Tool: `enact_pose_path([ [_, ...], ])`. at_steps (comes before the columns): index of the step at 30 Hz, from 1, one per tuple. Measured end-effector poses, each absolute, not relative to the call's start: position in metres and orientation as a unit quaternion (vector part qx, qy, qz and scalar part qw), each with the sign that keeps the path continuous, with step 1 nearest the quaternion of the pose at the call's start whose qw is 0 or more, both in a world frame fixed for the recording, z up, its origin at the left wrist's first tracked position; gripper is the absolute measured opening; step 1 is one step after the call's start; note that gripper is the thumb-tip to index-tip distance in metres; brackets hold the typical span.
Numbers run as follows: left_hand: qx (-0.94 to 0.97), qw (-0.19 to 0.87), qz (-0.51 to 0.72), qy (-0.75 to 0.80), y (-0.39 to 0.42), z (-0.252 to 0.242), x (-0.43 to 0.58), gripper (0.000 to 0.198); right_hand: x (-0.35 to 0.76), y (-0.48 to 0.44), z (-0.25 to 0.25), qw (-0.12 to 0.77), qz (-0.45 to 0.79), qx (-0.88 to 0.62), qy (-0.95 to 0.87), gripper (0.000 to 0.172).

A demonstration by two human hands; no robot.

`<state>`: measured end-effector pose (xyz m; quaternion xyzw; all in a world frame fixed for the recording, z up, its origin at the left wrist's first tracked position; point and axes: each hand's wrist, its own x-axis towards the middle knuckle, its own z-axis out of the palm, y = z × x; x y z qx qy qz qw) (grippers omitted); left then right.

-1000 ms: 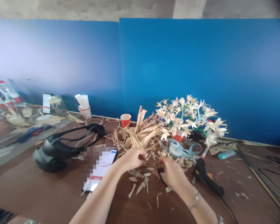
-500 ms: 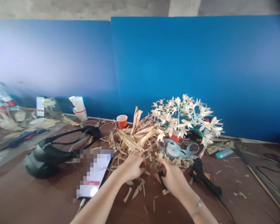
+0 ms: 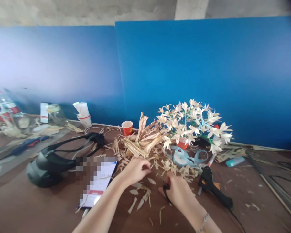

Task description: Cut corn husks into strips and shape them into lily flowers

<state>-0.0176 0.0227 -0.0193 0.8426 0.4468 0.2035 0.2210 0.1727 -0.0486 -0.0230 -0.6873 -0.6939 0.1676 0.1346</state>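
My left hand (image 3: pixel 135 171) hovers over the brown table (image 3: pixel 38 207), its fingers pinched together at the edge of a heap of dried corn husks (image 3: pixel 140 142). Whatever those fingers hold is hidden. To its right, my right hand (image 3: pixel 178 192) grips black-handled scissors (image 3: pixel 167 191), and the blades do not show clearly. Cut husk scraps (image 3: pixel 138 197) lie scattered beneath both hands.
Behind the husks stand a bouquet of cream husk flowers (image 3: pixel 191 124) and a red paper cup (image 3: pixel 127 127). Nearby lie a pale blue ribbon roll (image 3: pixel 181 158), a black glue gun (image 3: pixel 210 184), a blurred phone (image 3: pixel 98 184) and a black headset (image 3: pixel 47 170).
My right hand and the scissors have dropped slightly lower, and the blades no longer show near my left hand. The view has shifted a little.
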Motion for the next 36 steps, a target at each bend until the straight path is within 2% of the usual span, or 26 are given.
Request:
enact_pose_path([
  [5, 0.86, 0.142, 0.2, 0.447, 0.022, -0.012, -0.024, 0.031, 0.169, -0.05, -0.023, 0.089, 0.131, -0.704, -0.692, 0.027],
  [10, 0.881, 0.166, 0.192, 0.399, 0.019, -0.007, -0.022, 0.014, 0.164, -0.049, -0.023, 0.075, 0.128, -0.715, -0.683, 0.038],
  [14, 0.894, 0.182, 0.207, 0.354, 0.019, -0.011, -0.017, 0.018, 0.162, -0.046, -0.021, 0.088, 0.153, -0.707, -0.684, 0.042],
  [16, 0.889, 0.178, 0.23, 0.354, 0.021, -0.013, -0.016, 0.02, 0.162, -0.044, -0.02, 0.095, 0.167, -0.698, -0.69, 0.04],
  [20, 0.85, 0.138, 0.321, 0.394, 0.028, -0.015, -0.019, 0.022, 0.163, -0.044, -0.018, 0.095, 0.185, -0.68, -0.703, 0.016],
  [23, 0.811, 0.098, 0.39, 0.425, 0.033, -0.013, -0.022, 0.019, 0.164, -0.047, -0.018, 0.109, 0.178, -0.669, -0.713, 0.007],
  [27, 0.776, 0.065, 0.43, 0.458, 0.035, -0.011, -0.024, 0.015, 0.165, -0.047, -0.02, 0.119, 0.157, -0.663, -0.722, 0.008],
  [32, 0.739, 0.016, 0.462, 0.49, 0.037, -0.011, -0.026, 0.021, 0.168, -0.046, -0.015, 0.094, 0.193, -0.661, -0.719, 0.025],
  [36, 0.726, -0.001, 0.479, 0.494, 0.039, -0.013, -0.029, 0.027, 0.149, -0.048, 0.0, 0.074, 0.124, -0.649, -0.747, 0.017],
])
